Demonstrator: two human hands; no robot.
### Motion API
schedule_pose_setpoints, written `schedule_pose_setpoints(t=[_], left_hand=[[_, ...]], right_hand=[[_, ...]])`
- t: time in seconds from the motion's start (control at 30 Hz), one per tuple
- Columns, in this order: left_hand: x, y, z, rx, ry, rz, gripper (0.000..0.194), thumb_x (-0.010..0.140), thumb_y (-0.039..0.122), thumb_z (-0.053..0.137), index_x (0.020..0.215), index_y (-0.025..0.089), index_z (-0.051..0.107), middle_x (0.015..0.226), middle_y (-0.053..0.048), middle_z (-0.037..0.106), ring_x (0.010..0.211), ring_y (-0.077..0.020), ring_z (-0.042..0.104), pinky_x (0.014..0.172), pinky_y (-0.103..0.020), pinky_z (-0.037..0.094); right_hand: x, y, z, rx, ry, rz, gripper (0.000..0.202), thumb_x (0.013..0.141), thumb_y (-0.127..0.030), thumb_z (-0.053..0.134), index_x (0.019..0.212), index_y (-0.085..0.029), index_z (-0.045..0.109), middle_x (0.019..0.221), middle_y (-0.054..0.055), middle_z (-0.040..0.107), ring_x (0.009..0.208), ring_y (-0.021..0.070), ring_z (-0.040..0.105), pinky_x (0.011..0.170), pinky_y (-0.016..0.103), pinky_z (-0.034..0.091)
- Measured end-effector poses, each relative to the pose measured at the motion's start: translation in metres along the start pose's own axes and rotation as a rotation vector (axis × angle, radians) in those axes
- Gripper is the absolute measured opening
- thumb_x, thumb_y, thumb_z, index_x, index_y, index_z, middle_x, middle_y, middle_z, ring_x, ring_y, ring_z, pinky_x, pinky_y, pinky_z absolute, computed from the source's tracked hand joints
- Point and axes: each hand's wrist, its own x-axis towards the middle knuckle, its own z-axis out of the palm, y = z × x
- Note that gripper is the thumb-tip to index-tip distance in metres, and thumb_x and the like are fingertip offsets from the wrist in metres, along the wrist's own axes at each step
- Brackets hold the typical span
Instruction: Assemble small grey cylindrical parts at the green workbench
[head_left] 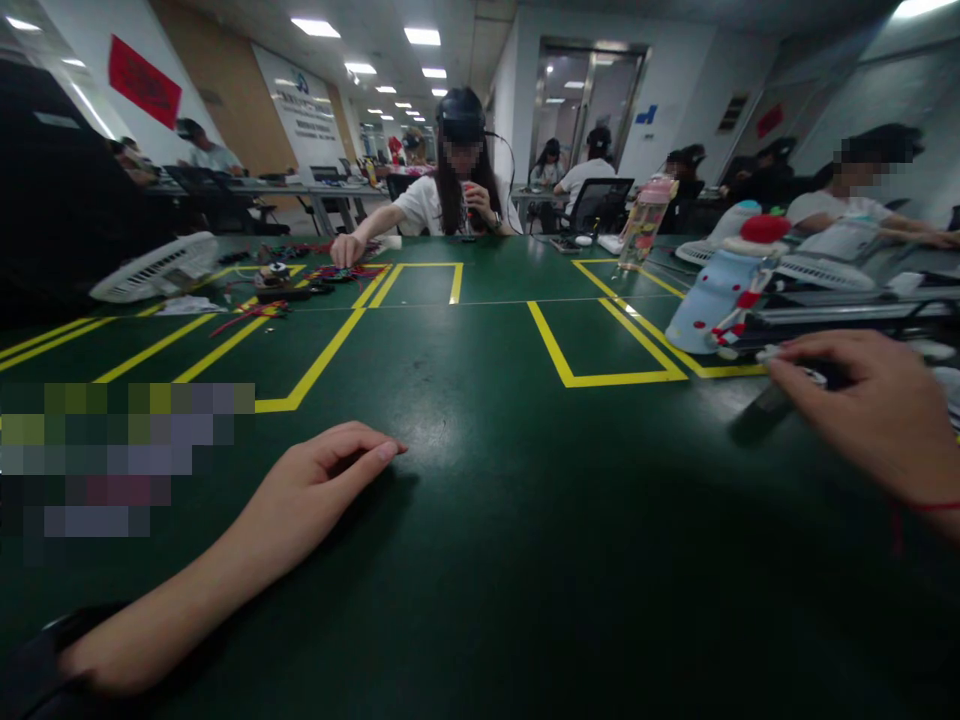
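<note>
My left hand rests on the dark green table, left of the middle. Its fingers are loosely bent, and a gap shows between thumb and forefinger with nothing in it. At the right edge my right hand is over the table with thumb and forefinger pinched together. A small whitish piece shows at those fingertips, too small and blurred to name. Just behind the fingers, part of a round silvery thing is visible. A light blue bottle with a red top stands beyond this hand.
Yellow tape marks boxes on the table. Red wires and small parts lie at the far left near a white fan. A clear bottle stands at the far right. Opposite, a person reaches a hand toward the wires.
</note>
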Motion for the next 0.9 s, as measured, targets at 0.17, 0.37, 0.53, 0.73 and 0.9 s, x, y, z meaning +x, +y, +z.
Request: schedule_pose_setpoints(t=[0.17, 0.37, 0.53, 0.73, 0.9], left_hand=[[-0.001, -0.002, -0.001, -0.02, -0.008, -0.01, 0.036, 0.09, 0.059, 0.056, 0.093, 0.028, 0.073, 0.101, -0.001, 0.074, 0.093, -0.0223, 0.068, 0.08, -0.03, 0.049], [-0.003, 0.003, -0.002, -0.013, -0.019, -0.02, 0.036, 0.091, 0.058, 0.054, 0.094, 0.027, 0.072, 0.103, 0.0, 0.074, 0.097, -0.0231, 0.067, 0.082, -0.03, 0.048], [-0.006, 0.014, -0.003, 0.017, -0.012, -0.033, 0.036, 0.091, 0.055, 0.054, 0.094, 0.025, 0.073, 0.101, 0.001, 0.075, 0.096, -0.023, 0.067, 0.081, -0.029, 0.049], [-0.003, 0.006, -0.001, 0.005, -0.027, -0.022, 0.04, 0.091, 0.059, 0.053, 0.096, 0.025, 0.073, 0.102, -0.001, 0.074, 0.094, -0.024, 0.066, 0.081, -0.032, 0.048], [-0.002, 0.0, 0.0, -0.021, -0.029, -0.019, 0.04, 0.09, 0.06, 0.054, 0.095, 0.025, 0.072, 0.102, -0.002, 0.073, 0.093, -0.0232, 0.066, 0.083, -0.033, 0.047]], right_hand=[[0.004, 0.057, -0.007, -0.161, -0.347, 0.449, 0.04, 0.084, -0.053, 0.054, 0.098, -0.019, 0.07, 0.094, 0.013, 0.069, 0.071, 0.0206, 0.056, 0.067, 0.036, 0.04], [0.003, 0.053, -0.006, -0.132, -0.357, 0.51, 0.038, 0.082, -0.051, 0.058, 0.101, -0.02, 0.07, 0.096, 0.012, 0.07, 0.072, 0.0206, 0.057, 0.069, 0.035, 0.041], [0.001, 0.048, -0.004, -0.1, -0.249, 0.443, 0.04, 0.085, -0.051, 0.053, 0.099, -0.017, 0.07, 0.087, 0.015, 0.069, 0.066, 0.0192, 0.056, 0.066, 0.035, 0.039], [0.004, 0.052, 0.004, -0.057, -0.255, 0.541, 0.03, 0.08, -0.043, 0.061, 0.096, -0.019, 0.069, 0.091, 0.01, 0.07, 0.072, 0.0193, 0.058, 0.071, 0.033, 0.041], [0.005, 0.057, 0.006, -0.024, -0.211, 0.556, 0.03, 0.081, -0.042, 0.058, 0.098, -0.019, 0.068, 0.088, 0.008, 0.069, 0.074, 0.0194, 0.059, 0.072, 0.032, 0.041]])
